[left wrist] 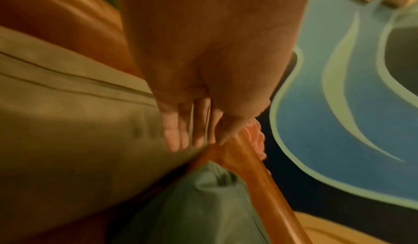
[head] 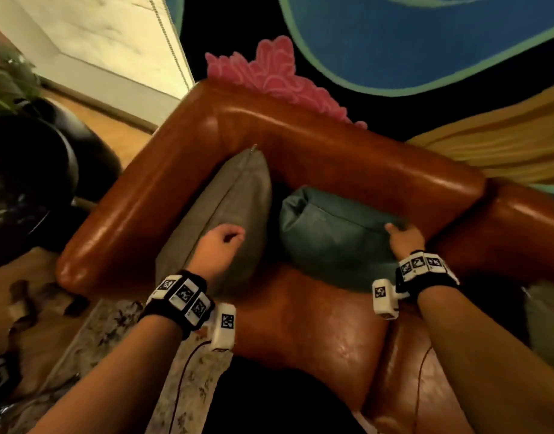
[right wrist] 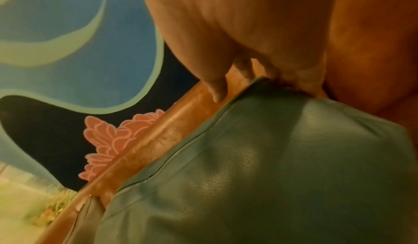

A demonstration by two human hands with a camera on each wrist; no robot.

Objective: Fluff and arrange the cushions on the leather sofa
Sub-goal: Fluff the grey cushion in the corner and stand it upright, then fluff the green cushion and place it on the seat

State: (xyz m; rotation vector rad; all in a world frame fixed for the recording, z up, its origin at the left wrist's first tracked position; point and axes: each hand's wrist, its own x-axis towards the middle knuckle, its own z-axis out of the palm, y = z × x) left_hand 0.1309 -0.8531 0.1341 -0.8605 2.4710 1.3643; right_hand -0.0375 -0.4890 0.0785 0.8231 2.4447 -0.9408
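A brown leather sofa [head: 332, 142] fills the middle of the head view. A grey-beige cushion [head: 235, 195] stands on edge against its left arm. A teal cushion [head: 329, 233] leans on the backrest beside it. My left hand [head: 233, 239] is over the grey cushion's face, holding nothing. In the left wrist view its fingers [left wrist: 174, 137] lie fairly straight beside the grey cushion [left wrist: 68, 131]. My right hand [head: 399, 231] grips the teal cushion's upper right corner. In the right wrist view my right hand [right wrist: 260, 72] curls its fingers over the edge of the teal cushion [right wrist: 260, 167].
A blue and black rug with a pink flower [head: 269, 73] lies behind the sofa. A black round object [head: 34, 183] and a plant stand to the left. Another pale cushion [head: 548, 324] shows at the right edge. A floral rug [head: 113, 333] lies at my feet.
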